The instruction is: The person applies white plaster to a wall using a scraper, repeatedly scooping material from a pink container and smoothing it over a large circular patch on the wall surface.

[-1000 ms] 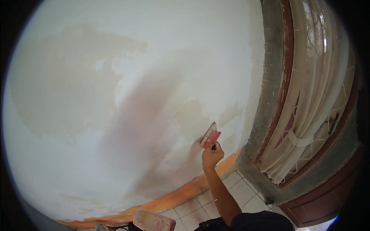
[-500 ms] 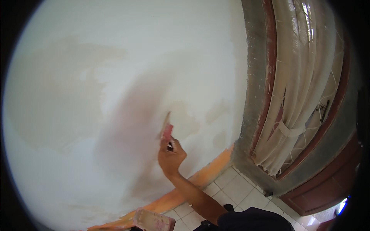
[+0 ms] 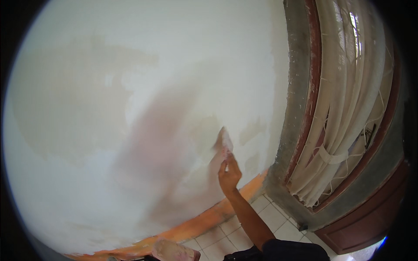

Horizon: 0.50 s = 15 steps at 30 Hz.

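My right hand (image 3: 230,175) is closed round the handle of a putty knife (image 3: 226,141), low on the white wall (image 3: 226,39). The knife's blade is smeared with white and points upward, and its dark shadow falls just beside it. I cannot tell for sure whether the blade touches the wall. Around the knife the wall shows duller, beige-grey patches. At the lower edge of the view sits a pale, pinkish rectangular board or tray (image 3: 172,250) with smears on it. My left hand is out of view.
An orange band (image 3: 196,225) runs along the wall's foot above pale floor tiles (image 3: 213,237). On the right, a bare grey strip (image 3: 298,56) and a reddish-brown frame (image 3: 314,65) border a tied curtain (image 3: 344,108). A brown panel (image 3: 361,226) stands lower right.
My right hand has moved to the right along the wall with the putty knife, whose blade now shows more of its white-smeared face. The view has also shifted slightly.
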{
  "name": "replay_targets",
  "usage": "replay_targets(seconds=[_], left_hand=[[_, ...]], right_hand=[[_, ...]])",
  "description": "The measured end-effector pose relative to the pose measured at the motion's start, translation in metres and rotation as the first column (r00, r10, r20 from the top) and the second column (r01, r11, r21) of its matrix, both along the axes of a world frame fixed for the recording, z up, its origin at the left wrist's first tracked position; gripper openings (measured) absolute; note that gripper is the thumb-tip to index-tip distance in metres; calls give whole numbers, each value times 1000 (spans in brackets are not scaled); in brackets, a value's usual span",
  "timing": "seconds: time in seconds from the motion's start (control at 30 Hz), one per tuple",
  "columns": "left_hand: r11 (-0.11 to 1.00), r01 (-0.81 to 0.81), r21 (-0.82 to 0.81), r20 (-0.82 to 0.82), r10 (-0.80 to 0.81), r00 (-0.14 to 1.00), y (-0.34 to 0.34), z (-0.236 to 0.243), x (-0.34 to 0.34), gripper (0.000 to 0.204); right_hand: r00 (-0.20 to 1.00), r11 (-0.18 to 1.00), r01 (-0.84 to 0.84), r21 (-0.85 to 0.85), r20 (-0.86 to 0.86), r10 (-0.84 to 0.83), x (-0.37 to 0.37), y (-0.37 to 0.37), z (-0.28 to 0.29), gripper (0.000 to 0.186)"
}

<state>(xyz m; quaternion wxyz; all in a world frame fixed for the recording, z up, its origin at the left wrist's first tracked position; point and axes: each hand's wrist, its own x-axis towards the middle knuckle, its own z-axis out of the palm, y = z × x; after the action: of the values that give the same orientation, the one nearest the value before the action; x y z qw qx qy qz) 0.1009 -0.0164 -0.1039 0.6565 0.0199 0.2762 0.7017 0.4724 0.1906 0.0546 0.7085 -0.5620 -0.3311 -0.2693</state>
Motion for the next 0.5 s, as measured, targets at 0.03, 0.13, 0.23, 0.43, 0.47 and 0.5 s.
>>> replay_targets(seconds=[0.03,0.13,0.23,0.43,0.47,0.5], left_hand=[[1000,13,25,-2,-12,1000,0,6,2,85],[998,14,58,-8,-14,1000,-1,11,-2,85],[999,-26,27,-10,26,1000,0,-4,-18,86],[998,-24,58,-21,25,999,9,2,-24,86],[996,-17,90,0,17,1000,10,-2,-28,85],[992,-19,126,23,16,1000,9,-5,-31,85]], right_hand=[[998,999,15,-51,58,-12,-10,7,-2,21],[990,997,2,-77,139,9,-53,24,5,24],[979,985,-135,-105,141,149,-88,22,13,25],[859,911,-389,-137,305,412,-134,-27,4,32],[846,890,-438,-129,277,457,-127,-41,7,33],[871,902,-382,-200,247,424,-115,-58,18,30]])
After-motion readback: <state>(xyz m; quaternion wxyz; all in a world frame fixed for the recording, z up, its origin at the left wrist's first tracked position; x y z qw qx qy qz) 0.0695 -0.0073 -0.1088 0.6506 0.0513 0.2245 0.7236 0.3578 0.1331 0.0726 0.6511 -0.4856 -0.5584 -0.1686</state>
